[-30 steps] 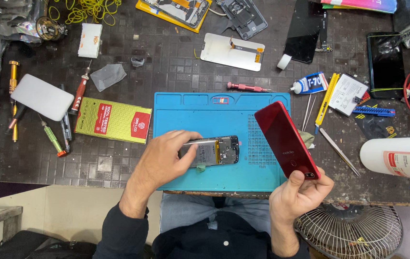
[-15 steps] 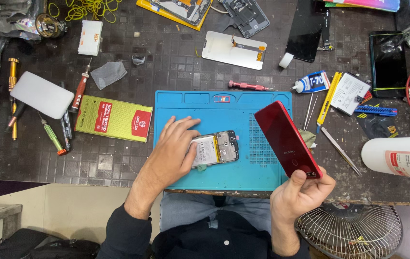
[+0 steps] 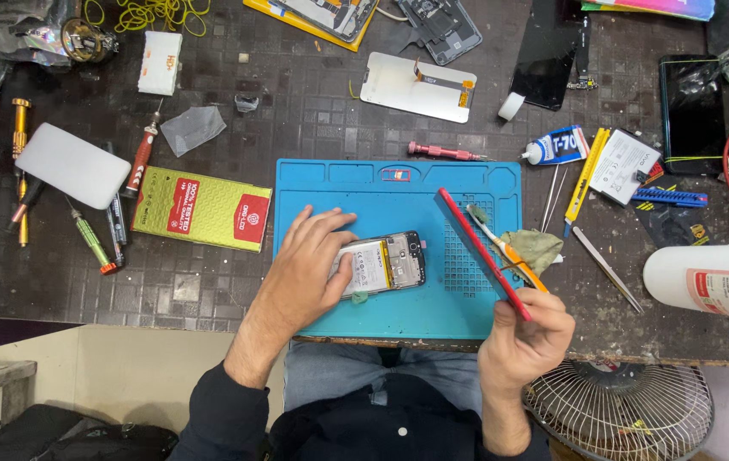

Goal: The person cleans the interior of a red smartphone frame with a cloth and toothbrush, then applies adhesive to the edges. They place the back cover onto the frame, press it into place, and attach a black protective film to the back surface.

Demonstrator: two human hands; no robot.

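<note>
The opened smartphone body with its exposed pale battery and dark circuit board point(image 3: 381, 265) is seen lying flat near the middle of the blue silicone repair mat point(image 3: 339, 183), its long axis run roughly from 9 o'clock to 3 o'clock with a slight upward tilt toward the 3 o'clock end. The left hand point(image 3: 309, 273) is laid on the 9 o'clock end of it, fingers spread and pressed down on the battery side, so the body is pinned rather than gripped all round. The thin red rear cover panel point(image 3: 480, 252) is held by the right hand point(image 3: 522, 333), the fingers clamped on its lower end; it is seen almost edge-on, slanted from 11 o'clock down to 5 o'clock. From the opened body the panel lies at 3 o'clock, just beside it but apart, with a strip of mat showing between them. The two long axes are crossed, not parallel. The left hand is the nearer to the body. At 3 o'clock of the panel a toothbrush with an orange handle point(image 3: 505, 248) and an olive cloth point(image 3: 539, 248) are found, partly over the mat's edge.
</note>
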